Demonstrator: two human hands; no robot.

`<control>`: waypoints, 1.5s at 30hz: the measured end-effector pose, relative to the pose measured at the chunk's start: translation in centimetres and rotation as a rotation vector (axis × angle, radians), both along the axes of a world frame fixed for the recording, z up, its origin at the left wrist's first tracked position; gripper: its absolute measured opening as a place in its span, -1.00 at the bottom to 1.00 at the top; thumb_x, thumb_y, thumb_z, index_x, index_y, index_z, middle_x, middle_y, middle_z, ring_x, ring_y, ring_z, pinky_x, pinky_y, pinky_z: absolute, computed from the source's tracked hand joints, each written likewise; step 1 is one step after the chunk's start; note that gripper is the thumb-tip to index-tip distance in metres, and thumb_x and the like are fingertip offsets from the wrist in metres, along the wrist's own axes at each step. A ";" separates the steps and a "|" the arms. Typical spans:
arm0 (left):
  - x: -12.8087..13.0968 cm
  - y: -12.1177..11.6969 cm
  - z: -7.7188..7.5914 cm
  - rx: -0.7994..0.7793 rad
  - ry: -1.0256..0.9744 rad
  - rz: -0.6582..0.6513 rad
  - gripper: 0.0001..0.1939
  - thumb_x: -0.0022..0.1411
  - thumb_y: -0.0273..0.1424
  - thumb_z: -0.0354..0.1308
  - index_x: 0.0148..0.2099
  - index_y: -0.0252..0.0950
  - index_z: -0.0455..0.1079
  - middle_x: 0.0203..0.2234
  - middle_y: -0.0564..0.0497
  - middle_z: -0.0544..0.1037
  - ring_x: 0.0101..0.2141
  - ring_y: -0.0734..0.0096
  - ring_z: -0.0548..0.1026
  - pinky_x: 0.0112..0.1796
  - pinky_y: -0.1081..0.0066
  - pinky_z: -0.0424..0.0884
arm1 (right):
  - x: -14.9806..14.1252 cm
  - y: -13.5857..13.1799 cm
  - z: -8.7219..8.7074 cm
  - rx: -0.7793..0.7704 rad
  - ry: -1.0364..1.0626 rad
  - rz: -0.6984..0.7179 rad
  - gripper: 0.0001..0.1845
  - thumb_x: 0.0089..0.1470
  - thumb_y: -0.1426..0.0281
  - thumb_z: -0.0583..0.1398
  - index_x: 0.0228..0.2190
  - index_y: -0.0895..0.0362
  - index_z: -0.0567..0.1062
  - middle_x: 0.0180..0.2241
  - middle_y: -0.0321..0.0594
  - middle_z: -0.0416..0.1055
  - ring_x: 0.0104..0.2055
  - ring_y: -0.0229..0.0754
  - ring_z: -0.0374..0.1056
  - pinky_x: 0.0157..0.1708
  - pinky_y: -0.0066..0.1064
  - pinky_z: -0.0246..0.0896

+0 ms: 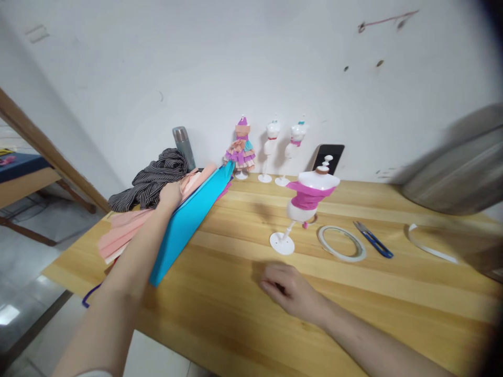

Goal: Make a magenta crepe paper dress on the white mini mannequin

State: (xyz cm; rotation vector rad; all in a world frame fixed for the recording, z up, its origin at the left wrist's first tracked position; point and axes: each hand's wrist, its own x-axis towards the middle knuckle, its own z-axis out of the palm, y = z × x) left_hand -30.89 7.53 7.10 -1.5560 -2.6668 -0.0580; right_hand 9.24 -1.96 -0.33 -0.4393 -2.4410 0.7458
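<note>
My left hand (171, 195) is at a pile of soft sheets on the left, between peach sheets (198, 179) and a dark striped cloth (157, 178). Its fingers are hidden, so its grip does not show. A bright blue sheet (188, 228) lies slanted beside my left forearm. My right hand (286, 287) rests on the table with its fingers curled in and nothing visible in them. Just beyond it stands a small white dress form (302, 212), its torso wrapped in a magenta strip (308, 197).
Right of the dress form lie a tape roll (321, 242), blue thread snips (373, 240) and a white strip (432, 250). By the wall stand a flask (184, 146), a doll form in a ruffled dress (240, 152), two more white forms (271, 133) and a phone (336, 153).
</note>
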 end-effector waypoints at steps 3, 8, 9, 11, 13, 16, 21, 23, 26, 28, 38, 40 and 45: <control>-1.8 -0.1 0.4 -0.068 -0.027 0.137 -0.59 0.33 -0.25 0.01 0.04 -0.46 0.39 -0.05 -0.34 0.49 -0.05 0.03 0.49 -0.08 0.13 0.41 | 0.0 0.1 0.0 0.007 -0.015 -0.005 -0.70 0.24 0.42 0.00 -0.55 0.08 0.18 -0.60 -0.34 0.21 -0.55 -0.29 0.10 -0.51 -0.46 -0.04; -2.3 0.0 -0.1 -0.119 -0.050 0.178 -0.62 0.30 -0.24 0.12 0.08 -0.34 0.34 -0.02 -0.14 0.46 -0.08 0.23 0.48 -0.09 0.13 0.46 | -0.1 0.1 -0.1 0.012 -0.016 -0.006 -0.69 0.24 0.42 -0.01 -0.56 0.08 0.16 -0.61 -0.33 0.20 -0.55 -0.29 0.10 -0.51 -0.46 -0.05; -2.1 0.0 -0.1 -0.108 -0.038 0.176 -0.63 0.30 -0.25 0.11 0.06 -0.38 0.37 -0.04 -0.20 0.48 -0.08 0.19 0.49 -0.10 0.15 0.45 | -0.1 0.1 -0.1 0.012 -0.016 -0.004 -0.69 0.24 0.42 -0.01 -0.56 0.08 0.16 -0.61 -0.33 0.20 -0.55 -0.28 0.10 -0.51 -0.46 -0.05; -1.4 -0.1 0.2 -0.074 0.003 0.166 -0.63 0.31 -0.29 0.05 0.02 -0.45 0.42 -0.07 -0.32 0.52 -0.08 0.09 0.51 -0.12 0.19 0.42 | -0.1 0.1 -0.1 0.011 -0.009 0.000 -0.69 0.24 0.42 -0.01 -0.56 0.08 0.16 -0.61 -0.33 0.20 -0.55 -0.28 0.09 -0.51 -0.46 -0.05; -0.6 -0.3 0.6 -0.035 0.059 0.140 -0.62 0.30 -0.36 -0.03 -0.01 -0.51 0.45 -0.10 -0.42 0.53 -0.08 0.00 0.52 -0.15 0.21 0.40 | -0.1 0.0 0.0 0.001 -0.011 0.004 -0.69 0.24 0.41 -0.02 -0.56 0.08 0.16 -0.61 -0.33 0.20 -0.54 -0.28 0.09 -0.51 -0.46 -0.04; 1.1 -0.8 1.6 0.020 0.155 0.083 -0.61 0.29 -0.45 -0.11 -0.04 -0.53 0.47 -0.14 -0.43 0.54 -0.07 -0.03 0.48 -0.15 0.20 0.37 | -0.1 0.0 0.1 -0.011 -0.021 0.002 -0.68 0.25 0.40 -0.02 -0.57 0.07 0.15 -0.61 -0.33 0.19 -0.55 -0.28 0.08 -0.51 -0.45 -0.05; 5.0 -1.8 3.2 0.105 0.285 -0.028 -0.56 0.30 -0.55 -0.24 -0.02 -0.56 0.44 -0.09 -0.43 0.48 -0.01 -0.03 0.35 -0.14 0.21 0.30 | -0.2 0.1 0.2 -0.017 -0.023 0.002 -0.67 0.25 0.39 -0.03 -0.57 0.07 0.13 -0.61 -0.34 0.17 -0.55 -0.28 0.07 -0.51 -0.45 -0.06; 6.6 -2.2 3.7 0.128 0.314 -0.046 -0.55 0.31 -0.55 -0.27 0.00 -0.59 0.41 -0.10 -0.46 0.45 -0.05 -0.05 0.34 -0.16 0.19 0.29 | -0.2 0.1 0.2 -0.016 -0.024 0.003 -0.66 0.26 0.38 -0.03 -0.57 0.07 0.11 -0.61 -0.35 0.16 -0.55 -0.28 0.06 -0.52 -0.45 -0.06; 8.7 -3.0 4.0 0.147 0.345 -0.071 -0.55 0.32 -0.55 -0.28 0.00 -0.61 0.39 -0.11 -0.46 0.42 -0.06 -0.09 0.33 -0.17 0.15 0.28 | -0.2 0.1 0.1 -0.015 -0.021 0.000 -0.66 0.26 0.38 -0.03 -0.58 0.07 0.10 -0.62 -0.36 0.14 -0.55 -0.29 0.05 -0.52 -0.45 -0.07; 10.0 -3.6 3.6 0.139 0.349 -0.099 -0.56 0.33 -0.55 -0.27 -0.02 -0.59 0.40 -0.14 -0.43 0.42 -0.07 -0.07 0.34 -0.19 0.16 0.28 | -0.2 0.1 0.1 -0.017 -0.015 0.001 -0.66 0.26 0.38 -0.03 -0.57 0.07 0.12 -0.62 -0.36 0.14 -0.55 -0.29 0.05 -0.52 -0.45 -0.07; 14.6 -6.5 -0.7 0.011 0.248 -0.270 -0.64 0.28 -0.56 -0.15 -0.09 -0.44 0.47 -0.21 -0.32 0.47 -0.14 0.06 0.42 -0.27 0.26 0.34 | -0.2 0.1 -0.3 -0.037 -0.010 0.012 -0.64 0.28 0.35 -0.02 -0.57 0.08 0.16 -0.61 -0.35 0.14 -0.54 -0.29 0.05 -0.51 -0.45 -0.05; 14.5 -6.8 -0.8 0.005 0.250 -0.311 -0.66 0.30 -0.50 -0.11 -0.08 -0.42 0.47 -0.15 -0.32 0.46 -0.08 0.03 0.38 -0.20 0.21 0.34 | -0.2 0.1 -0.1 -0.039 -0.001 0.014 -0.64 0.28 0.35 -0.02 -0.58 0.08 0.17 -0.61 -0.36 0.15 -0.54 -0.29 0.05 -0.51 -0.45 -0.05; 13.6 -6.9 -0.8 0.018 0.254 -0.416 -0.62 0.31 -0.20 -0.02 -0.01 -0.31 0.45 0.14 -0.27 0.32 0.12 -0.09 0.24 0.05 0.02 0.18 | -0.2 -0.1 0.4 -0.029 0.004 0.010 -0.64 0.27 0.37 -0.03 -0.58 0.08 0.16 -0.61 -0.36 0.15 -0.55 -0.30 0.06 -0.52 -0.46 -0.05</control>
